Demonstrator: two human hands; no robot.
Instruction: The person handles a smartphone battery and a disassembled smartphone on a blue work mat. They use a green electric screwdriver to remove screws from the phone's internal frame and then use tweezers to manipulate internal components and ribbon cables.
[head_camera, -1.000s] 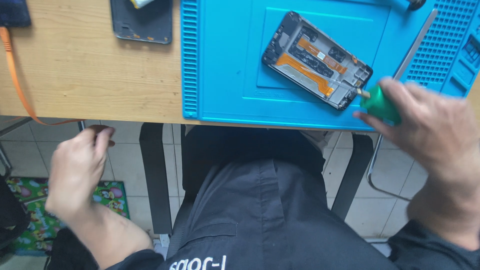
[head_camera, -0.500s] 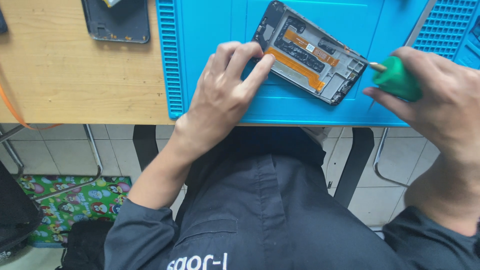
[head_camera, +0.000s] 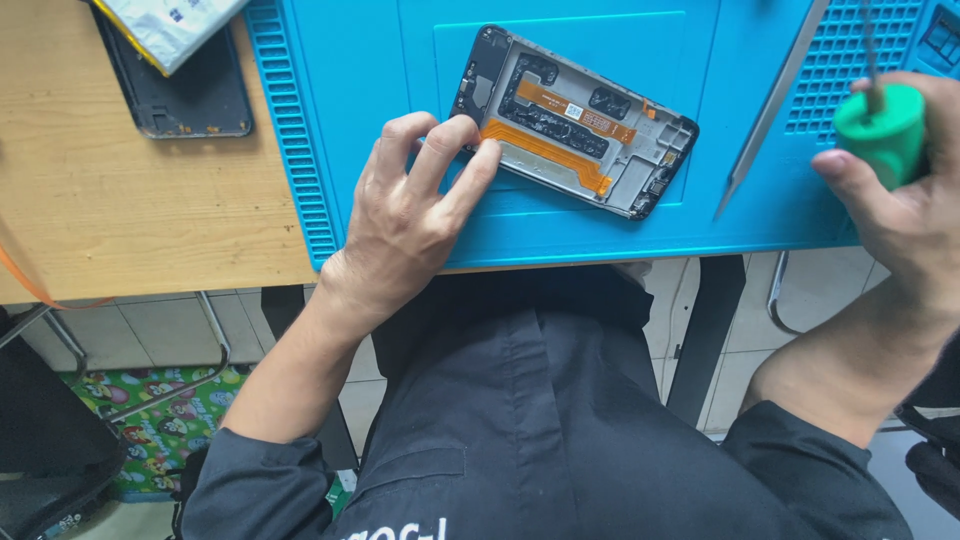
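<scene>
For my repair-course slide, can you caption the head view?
Left hand steadies an opened phone on a blue mat; right hand holds a green-handled screwdriver.

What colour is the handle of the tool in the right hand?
Green, seen in the head view: the screwdriver handle in the right hand.

The opened, back-less smartphone frame of grey metal and black plastic (head_camera: 575, 120) lies flat and face down on the blue silicone work mat (head_camera: 640, 225), turned at a slant, its top end up-left and its bottom end down-right; its bared inside shows two orange flex ribbons running lengthwise and dark cut-outs; the green-handled screwdriver (head_camera: 882, 130) stands nearly upright at the right edge, handle down, thin metal shaft rising out of view, well apart from the frame.
</scene>
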